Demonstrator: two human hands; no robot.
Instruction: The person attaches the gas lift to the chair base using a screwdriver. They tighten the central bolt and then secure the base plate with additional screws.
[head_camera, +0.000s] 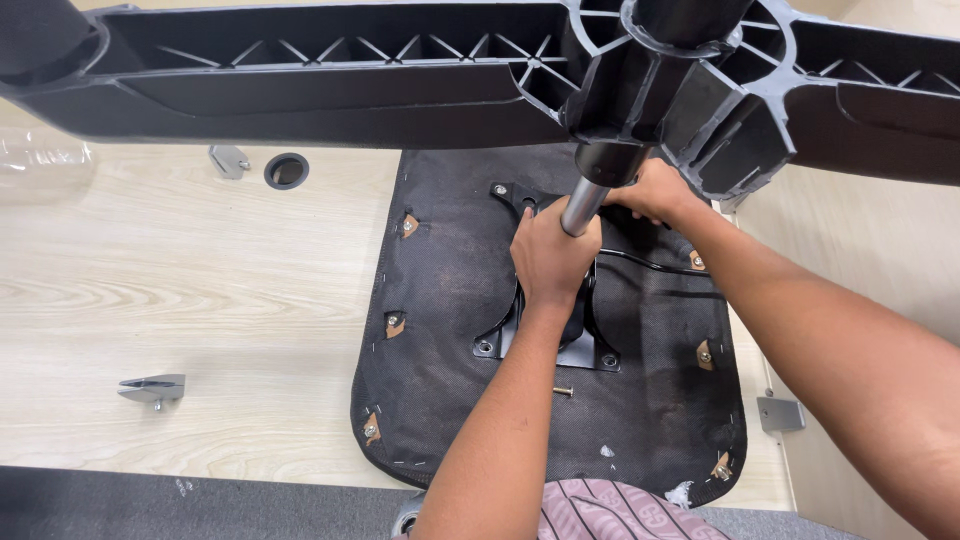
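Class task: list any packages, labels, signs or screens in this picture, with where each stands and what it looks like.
None in view, only bare parts:
Left hand: grips the silver cylinder.
Right hand: beside that cylinder, under the black star base.
Seat underside: black fabric, on the pale wood table.

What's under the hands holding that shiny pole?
Under the left hand and right hand a black metal plate shows on the seat bottom. Its middle, where the pole enters, is covered.
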